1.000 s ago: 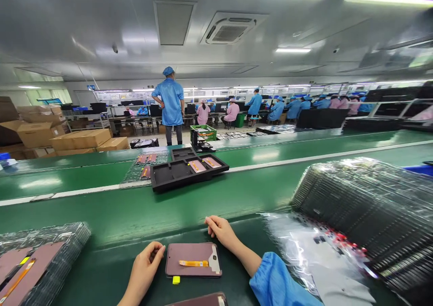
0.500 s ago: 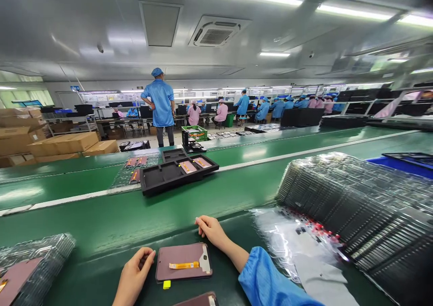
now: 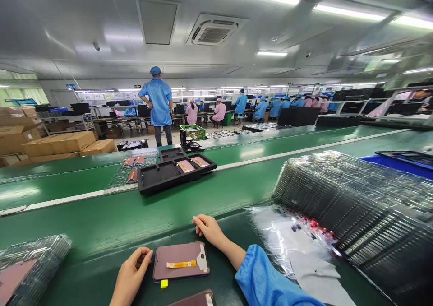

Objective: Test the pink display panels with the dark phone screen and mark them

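Note:
A pinkish-brown phone screen panel (image 3: 179, 254) with an orange flex cable (image 3: 181, 264) lies flat on the green bench, a yellow tab (image 3: 164, 284) at its lower edge. Just left of it rests my left hand (image 3: 133, 272), fingers curled together; anything between them is too small to make out. My right hand (image 3: 210, 230) is above the panel's upper right corner, apart from it, with thumb and fingers pinched and their contents hidden. A second panel (image 3: 192, 299) is cut off by the bottom edge.
Stacked clear trays (image 3: 338, 206) stand at the right beside white film sheets (image 3: 301, 252). More clear trays (image 3: 50, 256) are at the left. Across the green surface sits a black tray (image 3: 162, 178) holding panels. A person in blue (image 3: 158, 100) stands beyond.
The whole view has shifted slightly, with objects appearing a little further left. Both hands keep nearly the same pose beside the panel.

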Tool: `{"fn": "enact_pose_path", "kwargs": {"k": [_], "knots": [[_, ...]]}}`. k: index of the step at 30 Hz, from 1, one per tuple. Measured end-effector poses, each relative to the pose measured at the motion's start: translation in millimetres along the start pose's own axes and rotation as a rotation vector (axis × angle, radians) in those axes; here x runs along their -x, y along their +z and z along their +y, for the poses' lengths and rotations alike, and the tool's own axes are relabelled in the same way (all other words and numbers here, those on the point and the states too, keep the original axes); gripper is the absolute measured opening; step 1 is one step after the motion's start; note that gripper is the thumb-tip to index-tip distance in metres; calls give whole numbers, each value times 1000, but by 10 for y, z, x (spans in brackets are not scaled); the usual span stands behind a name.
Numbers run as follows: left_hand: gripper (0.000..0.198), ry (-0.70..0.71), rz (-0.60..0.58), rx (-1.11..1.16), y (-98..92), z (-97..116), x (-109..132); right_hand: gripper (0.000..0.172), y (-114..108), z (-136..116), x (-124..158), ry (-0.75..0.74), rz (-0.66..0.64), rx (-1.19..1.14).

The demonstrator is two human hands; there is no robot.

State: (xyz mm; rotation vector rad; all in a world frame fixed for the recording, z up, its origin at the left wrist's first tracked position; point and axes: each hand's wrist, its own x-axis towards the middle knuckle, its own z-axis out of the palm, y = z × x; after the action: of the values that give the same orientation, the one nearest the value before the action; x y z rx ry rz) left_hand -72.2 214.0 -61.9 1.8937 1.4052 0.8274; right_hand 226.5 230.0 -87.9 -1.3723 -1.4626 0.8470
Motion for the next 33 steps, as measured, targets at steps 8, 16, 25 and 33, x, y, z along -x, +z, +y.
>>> {"fn": "enact_pose_path", "kwargs": {"k": [8,16,25,33], "knots": [[49,1,-2,16,4,-16,-6,36,-2,6,-11,5,-3,1],[50,3,3,6,-1,12,0,35,0,2,-8,6,-6,3],[52,-21,-8,-14,-9,16,-1,35,-6,-5,-5,19,-8,8],[51,-21,0,-3,-6,7,-3,35,-9,-22,-2,32,-10,5]]}}
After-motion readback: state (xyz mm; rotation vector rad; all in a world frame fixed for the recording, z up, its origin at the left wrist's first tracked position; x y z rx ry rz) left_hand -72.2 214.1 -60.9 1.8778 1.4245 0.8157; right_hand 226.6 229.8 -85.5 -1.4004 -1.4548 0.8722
